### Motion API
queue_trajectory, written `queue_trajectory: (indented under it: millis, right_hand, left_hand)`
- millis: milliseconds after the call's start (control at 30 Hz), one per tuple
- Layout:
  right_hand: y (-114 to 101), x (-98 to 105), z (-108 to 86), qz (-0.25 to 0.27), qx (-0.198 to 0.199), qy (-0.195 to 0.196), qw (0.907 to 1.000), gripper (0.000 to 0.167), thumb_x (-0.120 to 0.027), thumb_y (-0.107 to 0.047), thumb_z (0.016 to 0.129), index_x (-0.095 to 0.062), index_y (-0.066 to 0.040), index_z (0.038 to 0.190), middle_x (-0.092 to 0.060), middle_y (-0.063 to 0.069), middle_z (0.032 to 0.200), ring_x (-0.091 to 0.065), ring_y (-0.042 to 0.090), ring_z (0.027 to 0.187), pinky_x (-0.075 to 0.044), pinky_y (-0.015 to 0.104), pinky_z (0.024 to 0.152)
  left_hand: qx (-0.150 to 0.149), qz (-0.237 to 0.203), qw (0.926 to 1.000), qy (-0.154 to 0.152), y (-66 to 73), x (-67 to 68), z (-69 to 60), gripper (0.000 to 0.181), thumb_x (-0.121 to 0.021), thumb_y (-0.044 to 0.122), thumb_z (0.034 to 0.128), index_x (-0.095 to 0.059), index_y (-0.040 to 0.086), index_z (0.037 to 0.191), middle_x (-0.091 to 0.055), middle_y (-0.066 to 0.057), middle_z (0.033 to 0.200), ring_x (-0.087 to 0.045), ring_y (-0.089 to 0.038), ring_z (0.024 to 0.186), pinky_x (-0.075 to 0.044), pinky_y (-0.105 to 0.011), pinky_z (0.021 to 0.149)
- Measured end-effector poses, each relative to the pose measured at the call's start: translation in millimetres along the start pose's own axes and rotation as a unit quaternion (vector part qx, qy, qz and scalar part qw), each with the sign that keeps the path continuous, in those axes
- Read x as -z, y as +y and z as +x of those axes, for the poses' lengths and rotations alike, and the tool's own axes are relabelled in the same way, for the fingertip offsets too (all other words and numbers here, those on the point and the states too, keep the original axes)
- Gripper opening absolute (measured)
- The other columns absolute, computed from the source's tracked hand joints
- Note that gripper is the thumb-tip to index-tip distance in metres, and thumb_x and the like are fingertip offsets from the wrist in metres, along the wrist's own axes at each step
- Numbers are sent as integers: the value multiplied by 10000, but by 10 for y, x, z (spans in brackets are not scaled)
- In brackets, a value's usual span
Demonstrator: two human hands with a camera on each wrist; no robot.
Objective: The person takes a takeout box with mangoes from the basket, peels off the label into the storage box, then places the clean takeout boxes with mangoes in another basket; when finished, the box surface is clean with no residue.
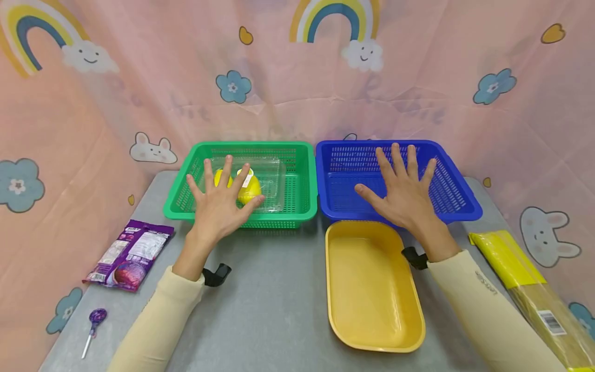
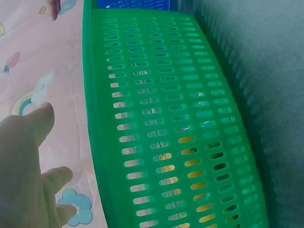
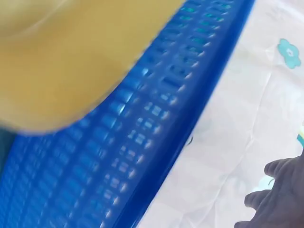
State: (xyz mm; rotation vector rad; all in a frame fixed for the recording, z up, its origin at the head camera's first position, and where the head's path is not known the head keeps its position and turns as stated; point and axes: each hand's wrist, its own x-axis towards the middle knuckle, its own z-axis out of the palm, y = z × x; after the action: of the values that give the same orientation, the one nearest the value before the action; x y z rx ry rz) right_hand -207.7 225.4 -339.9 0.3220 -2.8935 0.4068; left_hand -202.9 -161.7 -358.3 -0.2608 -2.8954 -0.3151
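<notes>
With fingers spread, my left hand [image 1: 217, 206] hovers over the front left of the green basket [image 1: 302, 206], holding nothing. Inside that basket, a clear plastic box [image 1: 274, 181] contains yellow items [image 1: 249, 190], partly covered by the hand. My right hand [image 1: 406, 199], also spread and holding nothing, is above the blue basket [image 1: 332, 199], where no item shows. The left wrist view has the left hand [image 2: 23, 166] beside the green basket's slotted wall [image 2: 156, 118]. At the right wrist view's lower right edge, the right hand's fingers [image 3: 270, 190] extend beyond the blue rim.
A yellow tray [image 1: 372, 284] stands in front of the blue basket. On the left lie a purple packet [image 1: 132, 253] and a purple lollipop [image 1: 96, 316]. A long yellow-and-clear packet [image 1: 530, 289] lies along the right edge. A patterned pink curtain [image 1: 279, 62] hangs behind.
</notes>
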Motion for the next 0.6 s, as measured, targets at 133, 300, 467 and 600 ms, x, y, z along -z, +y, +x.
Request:
queue_trajectory:
  millis: [133,300,467,600]
  right_hand:
    - [-87,3,70,725,147,-119,9972,897,-426,-706,973,-82,-239,1657,-18,159,1728,102,442,1579,176,730,1172]
    - [-203,-65,189,1391,368,-307,9891,838,-500,-615,992,-146,-239,1653,-67,143,1727,18,420,1586,82,721,1203]
    - [-357,-192,308,1735,552,-507,9820,792,-518,-575,1003,-182,-260,1646,-103,130,1725,-16,402,1591,9,726,1205]
    - [-502,-283,370,1903,699,-662,9770,775,-555,-521,1004,-194,-273,1643,-118,121,1723,-47,408,1585,-19,733,1203]
  left_hand:
    - [69,-248,9996,72,-42,-5,-11,791,-413,738,956,-229,359,1626,-71,-71,1737,66,-501,1566,54,-810,1145]
    - [165,-556,9981,187,-107,-20,-23,744,-457,664,984,-252,343,1623,-94,-96,1732,33,-517,1562,40,-810,1148]
    - [275,-645,9972,241,-218,-63,-47,734,-473,641,987,-285,318,1618,-108,-114,1729,7,-538,1554,16,-821,1140]
    - [314,-729,9964,290,-314,-94,-80,724,-491,613,990,-306,296,1613,-117,-122,1726,-23,-555,1545,-3,-830,1130]
